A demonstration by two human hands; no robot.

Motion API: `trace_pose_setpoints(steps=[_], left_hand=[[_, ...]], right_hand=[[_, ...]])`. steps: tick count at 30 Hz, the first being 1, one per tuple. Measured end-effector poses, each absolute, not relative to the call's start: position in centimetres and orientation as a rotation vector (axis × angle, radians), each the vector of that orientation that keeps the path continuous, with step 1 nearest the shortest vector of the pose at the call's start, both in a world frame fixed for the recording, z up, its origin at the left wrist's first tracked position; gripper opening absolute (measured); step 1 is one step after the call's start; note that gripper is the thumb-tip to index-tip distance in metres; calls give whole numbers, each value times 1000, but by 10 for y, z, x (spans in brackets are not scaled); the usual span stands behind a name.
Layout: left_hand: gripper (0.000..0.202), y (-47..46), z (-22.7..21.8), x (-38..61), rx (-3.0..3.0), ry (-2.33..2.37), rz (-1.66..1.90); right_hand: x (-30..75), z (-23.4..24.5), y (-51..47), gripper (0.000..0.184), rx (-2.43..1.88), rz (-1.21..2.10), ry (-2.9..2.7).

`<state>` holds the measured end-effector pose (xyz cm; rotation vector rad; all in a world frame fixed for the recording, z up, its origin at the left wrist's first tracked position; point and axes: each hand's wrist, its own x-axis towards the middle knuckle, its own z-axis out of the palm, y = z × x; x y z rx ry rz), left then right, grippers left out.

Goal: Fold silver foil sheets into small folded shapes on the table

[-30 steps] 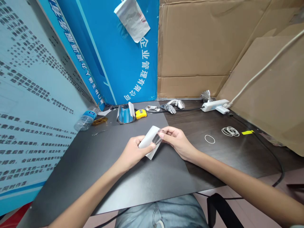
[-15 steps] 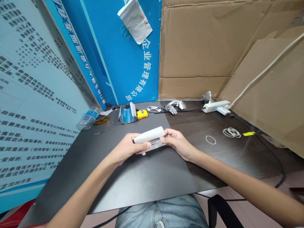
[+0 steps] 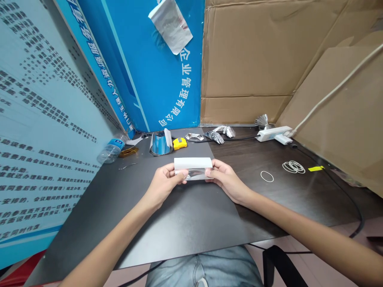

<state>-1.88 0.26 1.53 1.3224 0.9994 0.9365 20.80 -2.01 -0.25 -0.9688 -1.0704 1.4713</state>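
Observation:
Between both hands is a small sheet [image 3: 193,162], matte white along its upper band and shiny silver, like film or foil, below. It is held level above the dark grey mat [image 3: 185,219]. My left hand [image 3: 164,181] pinches its left end, thumb on the shiny front. My right hand [image 3: 223,177] pinches the right end the same way, thumb in front and fingers behind. The fingers behind the sheet are partly hidden. Beyond the hands stand a shiny blue-silver curled strip [image 3: 160,144] and a yellow tape measure [image 3: 180,143].
Fringed silver foil pieces [image 3: 220,134] lie at the back, near a white power strip [image 3: 273,134] with cables. White rubber bands [image 3: 293,167] and a yellow slip [image 3: 316,168] are on the right. A plastic bottle [image 3: 112,149] lies at left. Blue panels and cardboard [image 3: 248,52] wall the table.
The sheet has turned from a slant to level, its white band now facing me straight. My left hand has shifted slightly; both hands keep their pinch.

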Motion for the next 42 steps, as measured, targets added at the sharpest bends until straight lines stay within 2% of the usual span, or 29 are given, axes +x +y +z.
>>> trace_pose_setpoints(steps=[10,16,21,27,30,37,42], left_hand=[[47,3,8,-18,1494,987,995],[18,4,9,-23,1693,912,1063],[11,3,7,-26,1699,848,1170],[3,-3,9,-25,1687,825,1228],[5,-4,9,-25,1713,808,1251],[8,-4,13,-23,1854,721,1231],[9,-5,15,-20,1967,762,1220]], right_hand=[[211,-9,-19,25,-902,1429,-1109],[215,-5,-20,13,-846,1152,-1280],[222,-7,-21,7,-788,890,-1474],[228,-11,-21,24,-762,664,-1611],[228,-11,-20,25,-757,653,-1608],[226,-13,-17,13,-782,813,-1522],[223,-12,-16,14,-793,909,-1447]])
